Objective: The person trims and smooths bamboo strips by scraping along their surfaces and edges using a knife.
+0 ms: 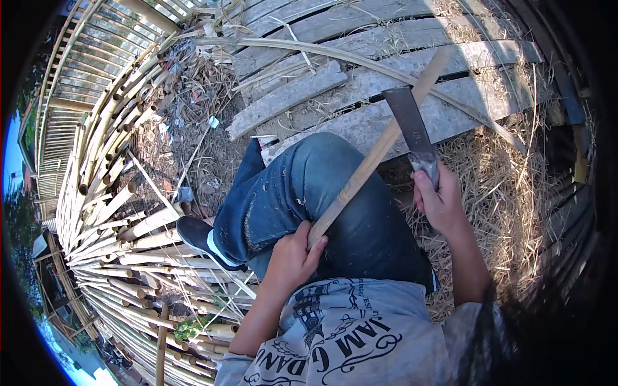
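A long flat bamboo strip (368, 168) slants up and right across my jeans. My left hand (296, 255) is closed around its lower end, near my lap. In my right hand (439, 199) is the handle of a machete (407, 119), with fingers wrapped round it. The dark, broad blade points up and left and overlaps the strip's upper part; whether the two touch I cannot tell. Beyond the blade the strip's far end reaches over the grey boards.
Weathered planks (399, 38) lie ahead, with a loose board (290, 100) and a long thin bamboo strip (309, 46) on them. Shavings (489, 186) cover the ground at right. Many bamboo poles (138, 257) are stacked at left, below a bamboo fence (96, 58).
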The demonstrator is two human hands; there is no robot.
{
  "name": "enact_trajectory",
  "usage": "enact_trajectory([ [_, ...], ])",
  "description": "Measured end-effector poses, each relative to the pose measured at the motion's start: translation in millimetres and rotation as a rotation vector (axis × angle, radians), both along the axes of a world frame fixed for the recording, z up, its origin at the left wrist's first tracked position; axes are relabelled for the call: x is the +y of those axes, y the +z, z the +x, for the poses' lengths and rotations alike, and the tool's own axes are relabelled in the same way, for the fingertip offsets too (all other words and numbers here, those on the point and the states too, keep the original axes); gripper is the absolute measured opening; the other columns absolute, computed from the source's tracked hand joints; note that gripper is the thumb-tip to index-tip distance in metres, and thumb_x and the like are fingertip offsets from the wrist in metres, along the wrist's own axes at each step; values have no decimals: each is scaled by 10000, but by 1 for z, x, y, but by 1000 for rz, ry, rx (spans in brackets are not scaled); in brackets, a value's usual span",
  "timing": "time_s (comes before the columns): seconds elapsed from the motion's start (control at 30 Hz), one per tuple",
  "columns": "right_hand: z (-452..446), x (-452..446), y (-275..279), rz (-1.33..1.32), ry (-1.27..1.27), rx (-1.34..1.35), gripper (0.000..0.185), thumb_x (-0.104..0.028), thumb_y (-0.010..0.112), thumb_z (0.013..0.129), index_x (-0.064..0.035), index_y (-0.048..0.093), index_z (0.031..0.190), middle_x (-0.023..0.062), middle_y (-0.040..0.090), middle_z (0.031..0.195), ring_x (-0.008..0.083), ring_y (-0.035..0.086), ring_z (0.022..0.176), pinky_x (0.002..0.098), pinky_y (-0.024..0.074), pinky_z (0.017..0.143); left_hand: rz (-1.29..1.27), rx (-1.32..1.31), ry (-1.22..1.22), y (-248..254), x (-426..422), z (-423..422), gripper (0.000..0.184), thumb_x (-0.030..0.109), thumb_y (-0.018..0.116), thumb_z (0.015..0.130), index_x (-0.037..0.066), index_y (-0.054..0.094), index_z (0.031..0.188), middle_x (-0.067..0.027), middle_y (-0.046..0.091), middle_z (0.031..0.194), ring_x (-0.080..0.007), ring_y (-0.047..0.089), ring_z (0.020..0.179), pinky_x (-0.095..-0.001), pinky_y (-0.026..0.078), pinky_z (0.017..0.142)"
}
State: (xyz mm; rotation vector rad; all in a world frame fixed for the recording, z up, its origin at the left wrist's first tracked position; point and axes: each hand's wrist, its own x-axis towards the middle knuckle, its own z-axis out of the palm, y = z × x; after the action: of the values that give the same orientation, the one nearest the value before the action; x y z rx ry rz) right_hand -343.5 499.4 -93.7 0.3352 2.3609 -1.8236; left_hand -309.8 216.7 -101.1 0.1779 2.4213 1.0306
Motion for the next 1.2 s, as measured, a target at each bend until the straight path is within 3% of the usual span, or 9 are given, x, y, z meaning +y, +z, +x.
enact_trajectory([
  [0.27, -4, 25, 11, -120, -57, -143, 253, -247, 523, 952, -14, 544, 854, -15, 488, 546, 43, 465, 458, 212, 346, 418, 28, 33, 59, -8, 8, -2, 285, 253, 636, 860, -14, 537, 857, -235, 522, 588, -447, 567, 603, -441, 435, 527],
  [0.47, 0, 17, 15, -33, 254, -215, 236, -230, 531, 948, -7, 541, 872, -4, 508, 550, 57, 487, 471, 228, 383, 445, 20, 44, 100, -17, 8, -3, 244, 208, 654, 847, -11, 549, 829, -234, 543, 601, -430, 579, 592, -436, 445, 525],
  [0.57, -2, 21, 4, -322, -63, -169, 235, -231, 529, 950, -18, 528, 851, 4, 516, 561, 56, 480, 453, 221, 372, 417, 13, 75, 87, -21, 10, -1, 224, 197, 641, 854, -8, 553, 831, -236, 552, 611, -429, 583, 597, -439, 450, 528],
  [0.67, 9, 9, 2, 29, 295, -132, 247, -237, 528, 952, -21, 521, 831, 5, 517, 569, 53, 475, 454, 213, 371, 414, -20, 69, 114, -17, 10, 2, 195, 174, 638, 838, -3, 556, 835, -239, 561, 628, -429, 590, 619, -454, 459, 542],
  [0.7, 16, 7, 5, -166, 214, -344, 260, -242, 527, 954, -19, 524, 820, 7, 522, 580, 53, 476, 469, 210, 378, 427, -33, 85, 104, -19, 9, 2, 183, 162, 636, 826, -3, 556, 838, -241, 565, 637, -431, 590, 629, -463, 461, 549],
  [0.8, 4, 19, 13, -97, 187, -233, 264, -244, 522, 956, -18, 523, 818, 9, 526, 586, 53, 482, 476, 209, 387, 435, -53, 102, 76, -28, 7, 2, 235, 181, 645, 799, -8, 565, 913, -243, 584, 652, -428, 602, 646, -480, 479, 581],
  [0.87, 4, 19, 3, -366, -87, -193, 239, -232, 518, 958, -18, 529, 853, -1, 524, 586, 52, 478, 467, 217, 382, 431, -59, 91, 62, -30, 8, 5, 314, 212, 657, 783, -14, 575, 985, -242, 599, 658, -424, 613, 652, -488, 495, 606],
  [0.97, 16, 6, 4, -73, 268, -248, 207, -212, 543, 946, -14, 534, 886, -4, 526, 589, 54, 493, 472, 214, 393, 436, -73, 73, 85, -26, 7, 6, 330, 211, 660, 779, -15, 573, 1003, -242, 599, 659, -427, 611, 653, -491, 492, 609],
  [1.2, 17, 8, -3, -432, -61, -202, 239, -238, 520, 958, 0, 542, 940, 8, 520, 585, 68, 487, 462, 221, 394, 432, -74, 98, 96, -22, 11, 6, 250, 183, 646, 783, -9, 566, 922, -244, 589, 660, -432, 600, 650, -488, 479, 595],
])
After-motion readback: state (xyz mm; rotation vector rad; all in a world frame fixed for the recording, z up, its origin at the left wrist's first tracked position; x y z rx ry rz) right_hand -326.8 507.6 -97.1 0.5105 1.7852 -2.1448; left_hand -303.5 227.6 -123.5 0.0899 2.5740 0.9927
